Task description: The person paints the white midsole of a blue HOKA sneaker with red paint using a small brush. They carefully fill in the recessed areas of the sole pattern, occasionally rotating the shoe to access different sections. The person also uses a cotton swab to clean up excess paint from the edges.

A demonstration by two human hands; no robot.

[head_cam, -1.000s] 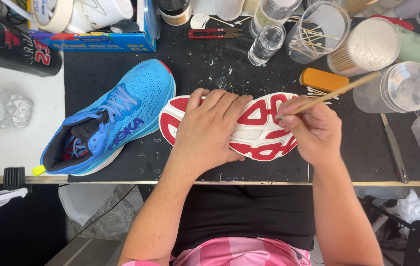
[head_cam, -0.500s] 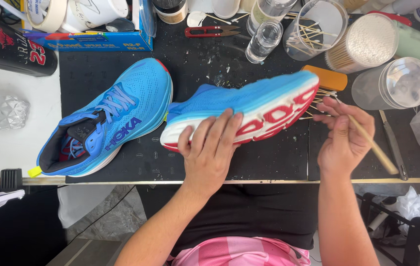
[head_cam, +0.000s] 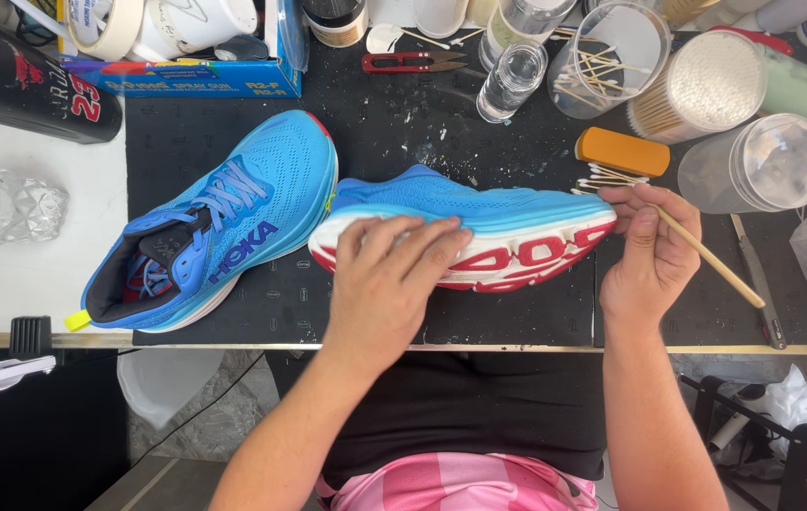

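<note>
The left hand (head_cam: 389, 284) lies flat, fingers (head_cam: 413, 244) spread and open, pressed on the white and red sole edge of a blue running shoe (head_cam: 479, 222) that is tipped on its side on the black mat (head_cam: 385, 123) of the counter. The shoe's toe end reaches out past the fingertips toward the right hand (head_cam: 649, 255).

The right hand's fingers are closed around a thin wooden stick (head_cam: 711, 257), pinched near its upper end; the long end runs away from the fingers down to the right. The stick's tip seems to meet the toe of the sole, though the fingers hide the contact.

Just above those fingers lie a few cotton swabs (head_cam: 602, 176) and an orange block (head_cam: 623, 151). Farther up stand a clear cup of wooden sticks (head_cam: 602, 57) and a round tub of swabs (head_cam: 706, 85). A clear lidded jar (head_cam: 768, 163) stands just right of the block.

Left of the left hand's fingers, apart from them, a second blue shoe (head_cam: 219, 222) sits upright with laces showing. Red snips (head_cam: 413, 62) lie well above the left fingers.
</note>
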